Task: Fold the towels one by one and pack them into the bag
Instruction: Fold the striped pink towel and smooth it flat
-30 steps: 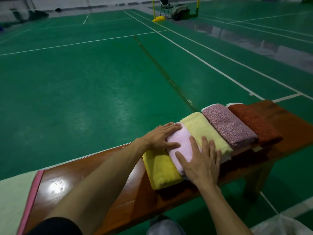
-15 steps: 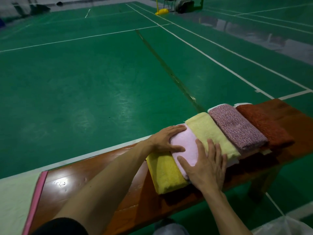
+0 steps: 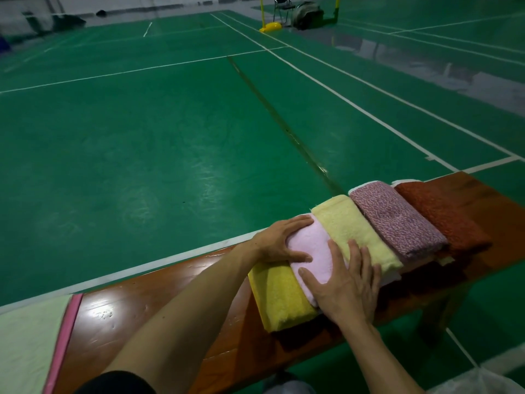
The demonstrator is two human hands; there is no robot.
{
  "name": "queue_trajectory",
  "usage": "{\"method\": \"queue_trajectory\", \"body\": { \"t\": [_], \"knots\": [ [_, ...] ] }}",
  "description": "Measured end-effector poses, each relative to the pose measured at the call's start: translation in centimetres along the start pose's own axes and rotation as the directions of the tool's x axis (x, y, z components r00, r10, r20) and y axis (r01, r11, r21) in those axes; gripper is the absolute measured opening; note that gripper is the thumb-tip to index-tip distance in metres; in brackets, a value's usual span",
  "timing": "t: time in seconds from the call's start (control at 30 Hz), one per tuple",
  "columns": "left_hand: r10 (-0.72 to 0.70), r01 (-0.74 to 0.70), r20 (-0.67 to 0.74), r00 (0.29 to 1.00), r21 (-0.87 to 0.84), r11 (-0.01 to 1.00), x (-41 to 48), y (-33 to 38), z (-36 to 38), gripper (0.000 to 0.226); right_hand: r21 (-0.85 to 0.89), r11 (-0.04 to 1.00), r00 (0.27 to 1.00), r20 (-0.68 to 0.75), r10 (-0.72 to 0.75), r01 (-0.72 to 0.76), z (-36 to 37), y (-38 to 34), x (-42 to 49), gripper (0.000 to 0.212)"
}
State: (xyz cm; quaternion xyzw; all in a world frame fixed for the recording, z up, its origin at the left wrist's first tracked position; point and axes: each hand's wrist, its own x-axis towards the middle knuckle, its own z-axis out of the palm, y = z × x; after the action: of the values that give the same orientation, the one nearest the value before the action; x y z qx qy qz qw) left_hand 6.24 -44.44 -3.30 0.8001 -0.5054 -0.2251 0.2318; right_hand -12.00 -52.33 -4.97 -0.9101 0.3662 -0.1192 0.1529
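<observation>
A row of folded towels lies overlapping on a brown wooden bench (image 3: 159, 302): bright yellow (image 3: 281, 300), light pink (image 3: 315, 251), pale yellow (image 3: 349, 226), speckled purple (image 3: 397, 220) and rust red (image 3: 443, 220). My left hand (image 3: 281, 243) rests on the far left end of the pink towel, fingers straight along its edge. My right hand (image 3: 346, 285) lies flat on the near end of the pink towel, fingers spread and reaching onto the pale yellow one. A clear plastic bag (image 3: 480, 382) shows at the bottom right corner.
A pale green cloth with a pink border (image 3: 31, 336) lies unfolded at the bench's left end. Green court floor with white lines stretches beyond the bench. A yellow net-post base (image 3: 271, 26), a chair and a dark bag stand far off.
Both hands stay flat on the pink towel with hardly any shift. The camera view has moved a little, so the towels sit slightly further right.
</observation>
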Motion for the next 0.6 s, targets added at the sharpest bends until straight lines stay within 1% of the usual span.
{"method": "queue_trajectory", "body": {
  "t": [0.1, 0.23, 0.4, 0.6],
  "knots": [
    [0.001, -0.001, 0.003, 1.0, -0.007, 1.0, -0.06, 0.09, -0.08, 0.088, -0.026, 1.0, 0.999, 0.035, 0.006, -0.005, -0.18, -0.13, 0.11, 0.1],
    [0.007, -0.007, 0.003, 1.0, -0.005, 1.0, 0.03, 0.09, -0.06, 0.088, -0.02, 1.0, 1.0, 0.011, 0.011, -0.011, -0.06, -0.16, 0.17, 0.103],
    [0.02, -0.02, -0.005, 1.0, -0.008, 1.0, 0.08, 0.08, -0.04, 0.087, -0.011, 1.0, 0.999, 0.034, 0.018, -0.018, -0.12, -0.16, 0.18, 0.104],
    [0.023, -0.023, -0.006, 1.0, 0.024, 0.999, 0.26, -0.02, 0.03, 0.089, -0.008, 1.0, 0.999, 0.052, 0.015, -0.015, -0.25, -0.17, 0.22, 0.092]
  ]
}}
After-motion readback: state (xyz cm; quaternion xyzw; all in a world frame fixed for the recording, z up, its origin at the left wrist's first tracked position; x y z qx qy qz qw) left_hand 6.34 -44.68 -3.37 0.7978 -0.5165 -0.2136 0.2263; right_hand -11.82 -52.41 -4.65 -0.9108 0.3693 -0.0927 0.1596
